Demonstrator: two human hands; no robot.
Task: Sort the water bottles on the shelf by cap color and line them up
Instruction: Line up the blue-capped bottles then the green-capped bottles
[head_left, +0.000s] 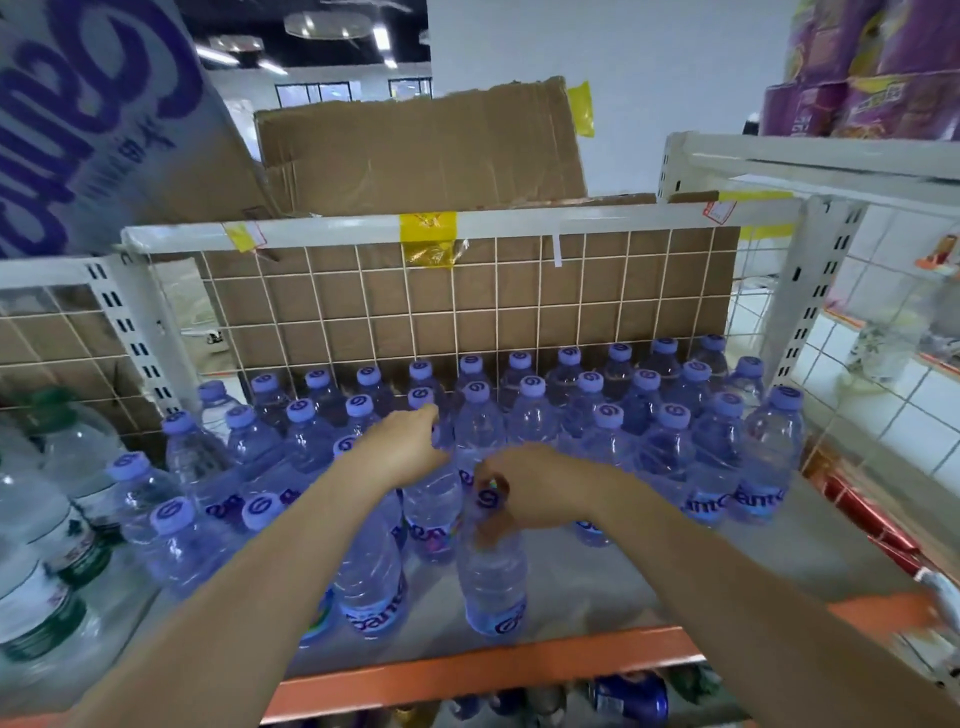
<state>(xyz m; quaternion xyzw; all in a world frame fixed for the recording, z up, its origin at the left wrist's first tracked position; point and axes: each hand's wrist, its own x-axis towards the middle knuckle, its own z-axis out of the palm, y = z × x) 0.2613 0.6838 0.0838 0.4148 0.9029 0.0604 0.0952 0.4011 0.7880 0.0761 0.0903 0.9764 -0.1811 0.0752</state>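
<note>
Your right hand (540, 488) pinches the neck of a clear plastic purple-capped bottle (492, 571) standing alone near the orange shelf lip (467, 670), ready to slot in; your left hand (402, 441), fingers curled, steadies the packed purple-capped rows (571, 400).

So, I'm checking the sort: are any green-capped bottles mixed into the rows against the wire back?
No. Every cap in the rows against the wire back is purple; green-labelled bottles stand apart at far left.
</note>
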